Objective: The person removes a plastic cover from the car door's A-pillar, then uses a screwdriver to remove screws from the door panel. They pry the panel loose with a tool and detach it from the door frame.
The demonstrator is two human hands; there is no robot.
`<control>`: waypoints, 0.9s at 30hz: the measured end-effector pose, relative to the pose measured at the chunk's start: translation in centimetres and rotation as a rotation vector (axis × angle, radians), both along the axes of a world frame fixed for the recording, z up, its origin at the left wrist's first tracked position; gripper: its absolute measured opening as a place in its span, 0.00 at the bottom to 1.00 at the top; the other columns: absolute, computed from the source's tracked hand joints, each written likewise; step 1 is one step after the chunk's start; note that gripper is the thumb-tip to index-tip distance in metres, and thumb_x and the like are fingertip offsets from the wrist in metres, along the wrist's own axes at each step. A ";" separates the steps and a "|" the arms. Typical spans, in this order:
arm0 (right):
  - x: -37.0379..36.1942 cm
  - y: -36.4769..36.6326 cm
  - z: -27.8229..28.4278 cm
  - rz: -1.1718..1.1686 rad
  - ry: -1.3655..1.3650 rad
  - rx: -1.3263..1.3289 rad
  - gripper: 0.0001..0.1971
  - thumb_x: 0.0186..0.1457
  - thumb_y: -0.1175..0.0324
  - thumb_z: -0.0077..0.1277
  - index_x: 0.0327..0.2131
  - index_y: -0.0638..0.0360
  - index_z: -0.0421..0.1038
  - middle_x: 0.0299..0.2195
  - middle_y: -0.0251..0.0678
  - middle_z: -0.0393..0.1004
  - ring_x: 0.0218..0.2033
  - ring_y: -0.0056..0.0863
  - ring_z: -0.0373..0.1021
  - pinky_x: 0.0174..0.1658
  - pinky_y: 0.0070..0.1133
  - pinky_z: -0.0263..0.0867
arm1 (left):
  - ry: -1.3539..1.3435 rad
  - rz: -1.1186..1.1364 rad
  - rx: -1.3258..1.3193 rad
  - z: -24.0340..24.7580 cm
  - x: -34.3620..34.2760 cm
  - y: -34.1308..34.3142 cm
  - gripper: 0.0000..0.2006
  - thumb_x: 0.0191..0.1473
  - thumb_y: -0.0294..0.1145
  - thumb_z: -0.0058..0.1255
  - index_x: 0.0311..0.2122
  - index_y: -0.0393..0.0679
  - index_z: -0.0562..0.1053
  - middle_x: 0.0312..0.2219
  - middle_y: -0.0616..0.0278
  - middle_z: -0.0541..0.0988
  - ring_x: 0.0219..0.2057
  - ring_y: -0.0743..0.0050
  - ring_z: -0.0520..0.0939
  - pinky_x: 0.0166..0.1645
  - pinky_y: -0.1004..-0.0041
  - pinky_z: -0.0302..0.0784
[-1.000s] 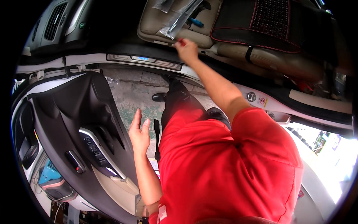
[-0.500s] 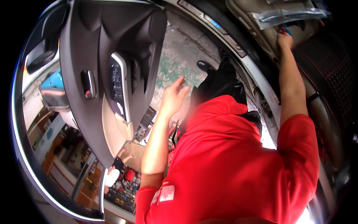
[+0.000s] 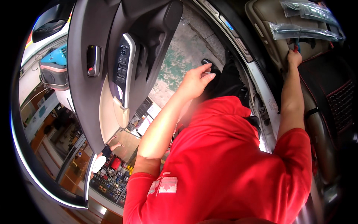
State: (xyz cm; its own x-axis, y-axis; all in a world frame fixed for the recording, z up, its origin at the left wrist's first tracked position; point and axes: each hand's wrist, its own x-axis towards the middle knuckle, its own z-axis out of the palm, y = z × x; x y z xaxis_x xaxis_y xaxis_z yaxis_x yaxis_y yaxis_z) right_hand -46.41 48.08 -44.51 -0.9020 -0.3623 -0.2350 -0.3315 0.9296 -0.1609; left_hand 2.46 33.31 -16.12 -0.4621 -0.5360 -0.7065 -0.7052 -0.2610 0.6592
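My left hand (image 3: 194, 82) hovers in front of my body, above the dark trousers, with nothing in it and its thumb apart from the fingers. On the far right my right hand (image 3: 294, 58) reaches over the car seat (image 3: 266, 18), its fingers closed around a small tool with a red and blue handle (image 3: 297, 48). The tool's exact kind is too small to tell. Just beyond that hand lies a long, dark, narrow piece in a clear plastic bag (image 3: 287, 32). More clear bags (image 3: 317, 13) lie farther back on the seat.
An open car door (image 3: 85, 33) with a switch panel (image 3: 122, 65) stands on my left. The metal door sill (image 3: 257, 80) runs along my right side. A black seat cover with red stitching (image 3: 324, 71) lies near my right forearm. Another person (image 3: 100, 162) shows at lower left.
My left hand has moved right and slightly closer in toward my body. The view has shifted, showing more of the seat and bags. My right hand still grips the tool.
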 end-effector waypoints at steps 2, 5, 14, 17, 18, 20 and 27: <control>1.8 0.4 2.2 -0.163 0.063 -0.206 0.19 0.44 0.53 0.55 0.33 0.59 0.79 0.32 0.51 0.78 0.39 0.49 0.74 0.46 0.36 0.68 | 0.039 0.109 0.059 -0.4 0.1 0.2 0.24 0.60 0.33 0.50 0.59 0.32 0.65 0.49 0.49 0.77 0.47 0.64 0.80 0.52 0.71 0.74; 7.8 -1.2 7.0 -0.211 -0.182 -0.797 0.13 0.48 0.61 0.60 0.30 0.63 0.78 0.25 0.38 0.79 0.28 0.29 0.74 0.37 0.25 0.69 | 0.106 0.337 0.161 -0.4 -0.3 0.1 0.24 0.62 0.33 0.48 0.59 0.31 0.64 0.49 0.50 0.77 0.46 0.64 0.80 0.50 0.70 0.76; 33.9 -14.7 29.8 0.814 -1.007 -0.851 0.10 0.46 0.74 0.58 0.35 0.62 0.75 0.30 0.41 0.75 0.32 0.33 0.75 0.37 0.24 0.71 | 0.382 0.824 0.099 4.4 -1.1 -1.7 0.14 0.64 0.29 0.41 0.49 0.32 0.71 0.41 0.54 0.79 0.40 0.67 0.82 0.46 0.70 0.80; 35.9 -15.9 30.4 1.072 -0.835 -0.886 0.10 0.44 0.73 0.59 0.33 0.61 0.74 0.29 0.42 0.74 0.33 0.40 0.74 0.38 0.27 0.70 | 0.337 0.911 0.076 6.2 1.6 -1.6 0.12 0.62 0.29 0.46 0.45 0.29 0.73 0.37 0.53 0.80 0.38 0.68 0.83 0.43 0.70 0.81; 36.6 -16.1 30.4 1.095 -0.824 -0.859 0.11 0.43 0.71 0.60 0.33 0.60 0.74 0.30 0.42 0.75 0.35 0.43 0.73 0.39 0.31 0.70 | 0.333 0.924 0.062 6.5 2.3 -1.4 0.12 0.62 0.28 0.47 0.45 0.29 0.73 0.37 0.53 0.80 0.37 0.68 0.83 0.43 0.70 0.81; 37.6 -16.5 30.9 1.163 -0.768 -0.838 0.12 0.44 0.70 0.61 0.33 0.60 0.74 0.30 0.42 0.75 0.35 0.43 0.73 0.38 0.31 0.70 | 0.333 0.946 0.034 7.0 3.8 -1.2 0.12 0.60 0.27 0.48 0.44 0.30 0.74 0.37 0.53 0.80 0.36 0.68 0.83 0.42 0.70 0.81; 40.5 -18.2 33.2 1.103 -0.928 -0.699 0.17 0.46 0.63 0.62 0.38 0.61 0.71 0.33 0.45 0.75 0.38 0.47 0.72 0.41 0.34 0.68 | 0.628 1.059 0.224 7.0 9.5 -1.9 0.13 0.62 0.30 0.46 0.47 0.32 0.72 0.37 0.52 0.81 0.36 0.63 0.84 0.44 0.66 0.81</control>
